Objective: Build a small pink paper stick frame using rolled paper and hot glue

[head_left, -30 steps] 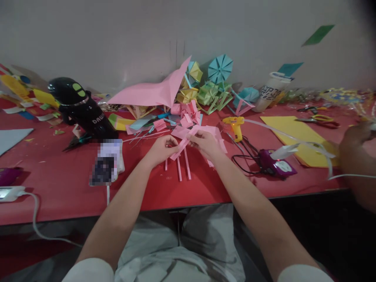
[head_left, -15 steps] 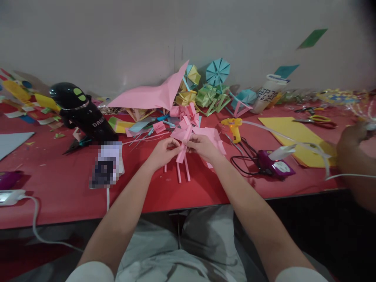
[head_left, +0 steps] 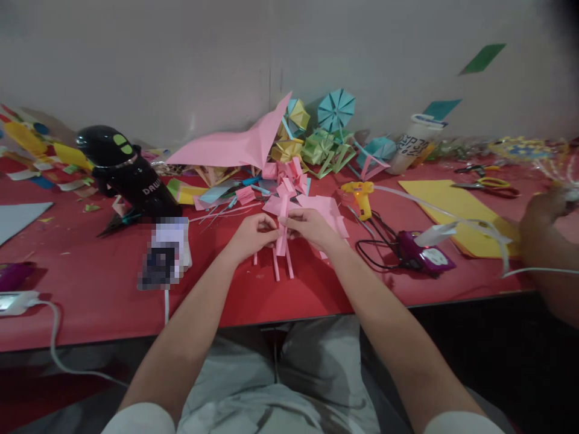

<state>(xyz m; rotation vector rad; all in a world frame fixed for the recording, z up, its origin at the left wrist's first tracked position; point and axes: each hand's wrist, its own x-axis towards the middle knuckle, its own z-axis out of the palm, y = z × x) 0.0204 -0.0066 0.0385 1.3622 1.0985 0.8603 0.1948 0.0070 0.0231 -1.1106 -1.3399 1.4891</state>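
Note:
My left hand (head_left: 251, 236) and my right hand (head_left: 310, 228) meet over the red table (head_left: 90, 289), fingers pinched together on a folded pink paper strip (head_left: 282, 236) that hangs down between them. Beneath it lie two or three loose pink strips (head_left: 281, 268). Just behind my hands sits a pile of folded pink paper pieces (head_left: 316, 208). A yellow glue gun (head_left: 360, 196) stands to the right of that pile.
A black bottle (head_left: 126, 172) lies at the left, a blurred phone (head_left: 165, 253) beside it. Folded paper fans (head_left: 325, 129) and a big pink sheet (head_left: 235, 144) stand by the wall. Yellow sheet (head_left: 452, 208), purple device (head_left: 423, 256), scissors (head_left: 491, 184), and another person's hand (head_left: 545, 208) at right.
My hands have drawn closer together, and the pink strip between them has turned from slanted to nearly upright. The view shifted slightly.

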